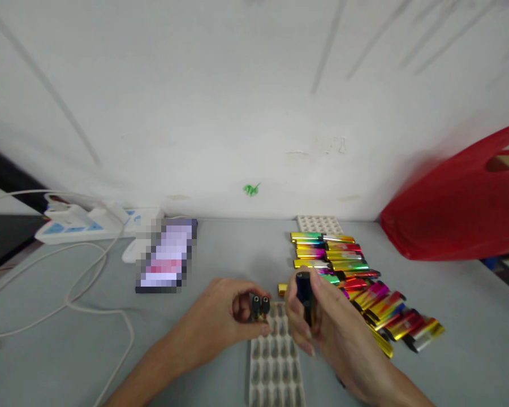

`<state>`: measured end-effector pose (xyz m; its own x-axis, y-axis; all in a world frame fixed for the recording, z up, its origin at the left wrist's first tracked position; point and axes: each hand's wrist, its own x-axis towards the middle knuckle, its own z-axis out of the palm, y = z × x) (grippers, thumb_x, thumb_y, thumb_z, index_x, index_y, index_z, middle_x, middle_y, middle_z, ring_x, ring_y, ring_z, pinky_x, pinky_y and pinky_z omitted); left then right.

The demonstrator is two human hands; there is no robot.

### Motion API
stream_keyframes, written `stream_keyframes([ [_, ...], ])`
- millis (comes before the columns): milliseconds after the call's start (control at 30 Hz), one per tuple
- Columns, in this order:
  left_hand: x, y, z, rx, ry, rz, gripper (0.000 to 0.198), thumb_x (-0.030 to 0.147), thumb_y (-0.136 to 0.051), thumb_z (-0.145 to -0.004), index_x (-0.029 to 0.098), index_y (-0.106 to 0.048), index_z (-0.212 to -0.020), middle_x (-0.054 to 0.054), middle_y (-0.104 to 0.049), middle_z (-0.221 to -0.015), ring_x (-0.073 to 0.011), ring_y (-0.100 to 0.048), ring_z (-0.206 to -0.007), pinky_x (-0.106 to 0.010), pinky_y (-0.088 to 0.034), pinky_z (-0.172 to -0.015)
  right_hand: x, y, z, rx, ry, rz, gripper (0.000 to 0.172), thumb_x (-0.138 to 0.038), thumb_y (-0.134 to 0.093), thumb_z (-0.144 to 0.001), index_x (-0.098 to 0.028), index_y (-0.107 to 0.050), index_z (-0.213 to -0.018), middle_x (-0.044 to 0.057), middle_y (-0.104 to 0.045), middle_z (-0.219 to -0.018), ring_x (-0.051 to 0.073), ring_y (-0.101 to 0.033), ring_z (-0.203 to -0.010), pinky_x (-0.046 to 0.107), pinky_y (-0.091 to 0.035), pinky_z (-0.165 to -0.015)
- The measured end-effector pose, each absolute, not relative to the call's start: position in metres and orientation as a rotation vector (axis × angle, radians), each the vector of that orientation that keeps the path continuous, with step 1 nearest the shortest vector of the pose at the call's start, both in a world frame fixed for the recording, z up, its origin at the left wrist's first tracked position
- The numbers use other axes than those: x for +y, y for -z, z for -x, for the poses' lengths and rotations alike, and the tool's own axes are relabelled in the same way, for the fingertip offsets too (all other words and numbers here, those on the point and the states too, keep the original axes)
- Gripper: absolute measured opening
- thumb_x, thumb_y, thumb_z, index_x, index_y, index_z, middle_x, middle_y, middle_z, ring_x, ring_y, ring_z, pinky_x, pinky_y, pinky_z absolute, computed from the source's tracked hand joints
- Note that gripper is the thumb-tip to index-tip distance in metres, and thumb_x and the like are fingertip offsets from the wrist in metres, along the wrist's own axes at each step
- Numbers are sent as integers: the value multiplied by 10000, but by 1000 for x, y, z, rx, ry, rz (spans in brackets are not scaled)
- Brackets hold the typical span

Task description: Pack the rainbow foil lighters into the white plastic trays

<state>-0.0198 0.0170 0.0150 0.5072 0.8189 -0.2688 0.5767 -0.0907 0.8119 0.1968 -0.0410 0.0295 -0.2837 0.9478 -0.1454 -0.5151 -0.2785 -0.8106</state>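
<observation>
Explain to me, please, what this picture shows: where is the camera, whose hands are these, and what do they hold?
There is no machine here: a person works with bare hands, and one camera worn on the head looks forward and down. The left hand pinches two small dark parts. The right hand grips what looks like a dark lighter. Under them a pale tray with rows of pockets lies on the grey table. To the right lie shiny coloured lighters and a red bag; to the left, a phone, a power strip and a white cable.
</observation>
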Motion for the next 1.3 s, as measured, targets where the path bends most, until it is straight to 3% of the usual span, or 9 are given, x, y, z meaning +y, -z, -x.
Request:
stream_keyframes([
  [67, 17, -16, 20, 1171, -303, -1746, 349, 395, -931, -753, 232, -868, -1055, 68, -630, -662, -135, -552, -621, -233, -376, -578, -43, -29, -197, -993, -1574, 885, 411, -594, -561, -1111, -237, -736, -1007, 36, -604, -935, 195, -555, -861, 323, -487, -788],
  [167, 18, -16, 20, 1165, -291, -1704, 325, 384, -926, -762, 216, -861, -1032, 73, -607, -647, -126, -527, -607, -230, -364, -570, -44, -29, -200, -1264, -1305, 1053, 339, -557, -574, -1119, -284, -759, -1044, 32, -651, -1041, 230, -588, -1024, 370, -437, -951],
  [333, 17, -20, 21, 1159, -283, -1737, 279, 360, -916, -772, 219, -858, -1005, 71, -636, -674, -126, -538, -623, -227, -369, -570, -44, -27, -202, -1397, -1144, 1200, 242, -520, -660, -1087, -295, -738, -1043, -7, -671, -976, 214, -609, -939, 366, -428, -856],
  [500, 17, -22, 21, 1162, -255, -1783, 268, 383, -913, -792, 240, -861, -1012, 81, -620, -661, -124, -523, -611, -223, -353, -553, -43, -29, -199, -1622, -881, 1306, 193, -419, -682, -1083, -278, -748, -968, 4, -714, -992, 240, -626, -988, 411, -439, -899],
  [700, 16, -17, 22, 1155, -268, -1795, 308, 412, -925, -796, 263, -868, -1059, 72, -650, -676, -133, -541, -613, -220, -376, -574, -42, -32, -200, -1808, -680, 1281, 54, -264, -686, -1074, -282, -736, -1068, -12, -723, -971, 243, -589, -987, 438, -416, -939],
  [900, 16, -17, 23, 1154, -265, -1778, 318, 422, -919, -800, 244, -863, -1057, 58, -665, -711, -138, -556, -643, -223, -384, -587, -41, -38, -202, -1959, -591, 1237, 107, -136, -706, -992, -238, -683, -967, -14, -696, -943, 231, -562, -968, 439, -395, -959],
  [1100, 17, -18, 23, 1159, -252, -1810, 321, 437, -910, -803, 230, -856, -1043, 59, -662, -709, -144, -553, -647, -238, -374, -597, -38, -41, -213, -2042, -638, 1286, 246, -155, -652, -978, -261, -693, -1197, 9, -692, -1002, 276, -557, -1042, 515, -373, -1017],
  [1300, 16, -21, 22, 1174, -248, -1833, 253, 353, -806, -864, 243, -859, -1085, 38, -712, -779, -167, -602, -704, -248, -400, -637, -28, -41, -236, -2082, -460, 1503, 282, -49, -573, -806, -249, -675, -978, 68, -606, -1053, 336, -499, -1084, 560, -385, -976],
])
